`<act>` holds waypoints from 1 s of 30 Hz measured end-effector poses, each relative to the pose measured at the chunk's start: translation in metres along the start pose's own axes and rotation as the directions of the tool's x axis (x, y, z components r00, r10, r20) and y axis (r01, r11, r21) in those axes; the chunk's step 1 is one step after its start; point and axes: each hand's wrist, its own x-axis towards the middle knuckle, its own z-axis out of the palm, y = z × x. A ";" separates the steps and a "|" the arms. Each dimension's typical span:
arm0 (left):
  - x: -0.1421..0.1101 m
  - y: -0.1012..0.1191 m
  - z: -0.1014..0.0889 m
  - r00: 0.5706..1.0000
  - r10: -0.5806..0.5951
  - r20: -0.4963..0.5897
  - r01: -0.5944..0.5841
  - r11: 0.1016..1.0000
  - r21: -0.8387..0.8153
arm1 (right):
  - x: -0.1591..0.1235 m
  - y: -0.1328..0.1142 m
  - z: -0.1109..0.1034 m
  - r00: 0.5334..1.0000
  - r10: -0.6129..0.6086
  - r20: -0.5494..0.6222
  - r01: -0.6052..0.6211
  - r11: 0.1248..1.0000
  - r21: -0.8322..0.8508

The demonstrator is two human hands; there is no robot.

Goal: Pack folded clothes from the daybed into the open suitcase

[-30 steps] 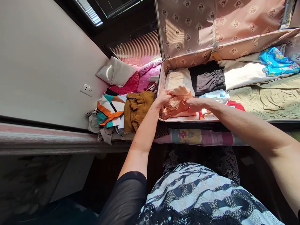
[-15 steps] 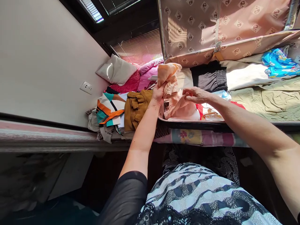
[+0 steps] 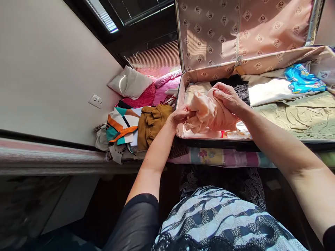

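Note:
A peach-coloured garment [image 3: 202, 113], bunched and soft, hangs between my two hands over the left end of the open suitcase [image 3: 220, 143]. My left hand [image 3: 181, 114] is closed on its left edge. From above and to the right, my right hand [image 3: 228, 97] pinches the cloth with thumb and fingers. Which kind of garment it is I cannot make out. Beneath and behind it in the suitcase lie a folded cream cloth [image 3: 197, 87] and black clothing with a gathered waistband [image 3: 242, 93]. Part of a white, red and orange printed item [image 3: 237, 133] shows under the garment.
Further right in the suitcase are khaki trousers [image 3: 293, 113], a white cloth [image 3: 267, 91] and a blue printed item [image 3: 305, 78]. The patterned lid [image 3: 209, 35] stands raised at the back. Left of the case lie brown folded trousers [image 3: 153, 122], a multicoloured garment [image 3: 123, 127] and a pillow [image 3: 131, 83].
My right hand has moved right and up with the peach garment, which is now gathered lower and further right. My left hand has shifted slightly down and right, still gripping it.

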 end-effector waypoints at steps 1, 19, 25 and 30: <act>0.000 0.001 0.004 0.997 -0.030 0.077 0.028 0.999 0.015 | -0.001 -0.001 -0.001 1.000 -0.002 0.020 0.001 1.000 0.025; 0.004 0.012 0.029 0.972 -0.002 0.236 -0.044 0.981 0.191 | -0.005 -0.010 -0.003 0.996 -0.049 0.076 0.026 0.959 0.284; -0.008 0.038 0.024 0.965 0.235 0.112 -0.259 0.915 0.310 | 0.014 0.010 -0.011 0.988 -0.123 -0.096 0.154 0.874 0.460; -0.046 0.100 0.009 0.883 0.420 0.209 -0.465 0.723 0.510 | 0.016 -0.003 -0.009 0.966 -0.203 -0.161 0.257 0.824 0.504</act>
